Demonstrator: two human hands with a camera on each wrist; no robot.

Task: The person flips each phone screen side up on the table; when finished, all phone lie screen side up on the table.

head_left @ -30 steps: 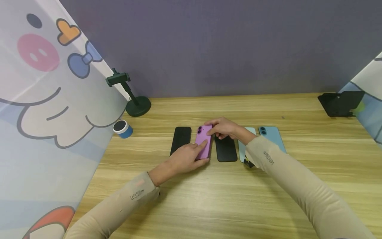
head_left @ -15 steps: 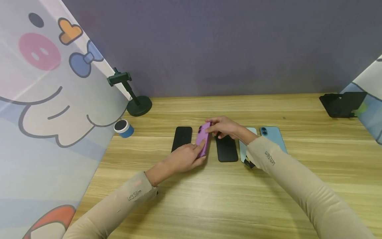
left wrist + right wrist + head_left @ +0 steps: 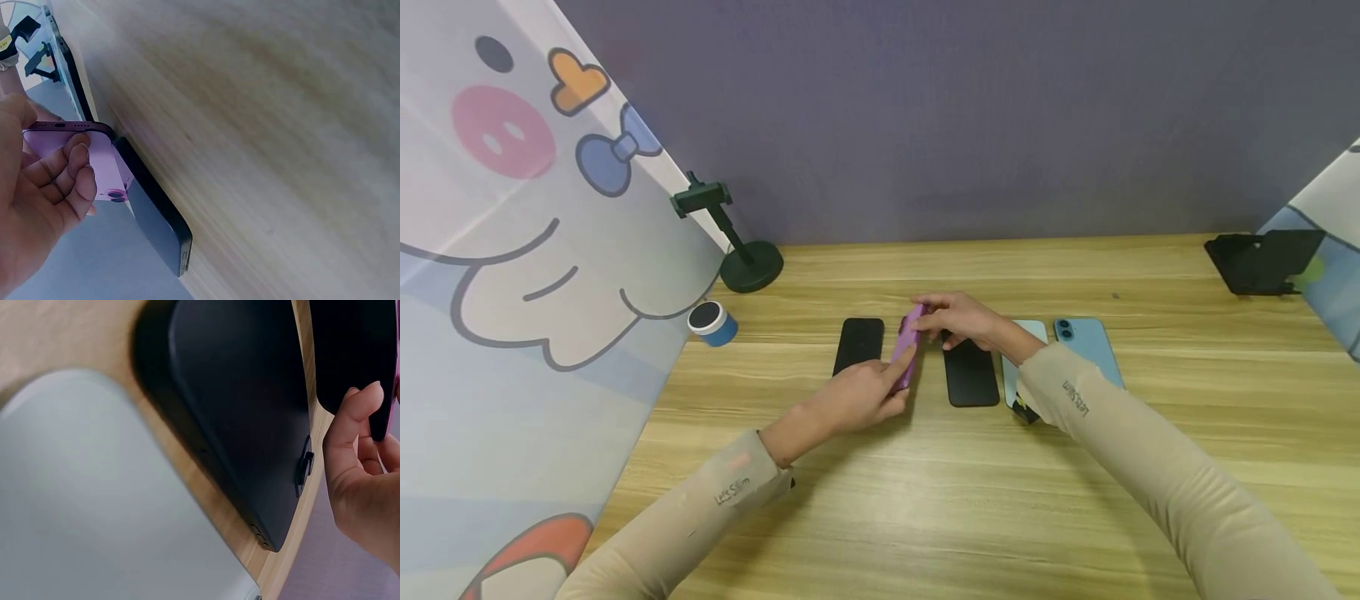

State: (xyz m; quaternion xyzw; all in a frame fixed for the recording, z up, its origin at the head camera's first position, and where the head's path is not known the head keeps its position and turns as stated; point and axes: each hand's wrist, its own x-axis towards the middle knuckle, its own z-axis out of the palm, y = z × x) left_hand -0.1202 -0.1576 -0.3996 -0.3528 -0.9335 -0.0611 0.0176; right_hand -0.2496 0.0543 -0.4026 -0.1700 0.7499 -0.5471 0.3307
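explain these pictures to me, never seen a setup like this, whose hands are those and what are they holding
There's no machine here, just a person's bare hands. The wide pictures come from a camera worn on the head, looking down; the closer two come from cameras on each wrist.

The left hand grips the lower part of a purple phone, while the right hand pinches it near the top, so it is held tilted.

On the wooden table lie a black phone to the left and, to the right, another black phone, a pale phone and a blue phone. Farther left are a blue-and-white jar and a dark green stand.
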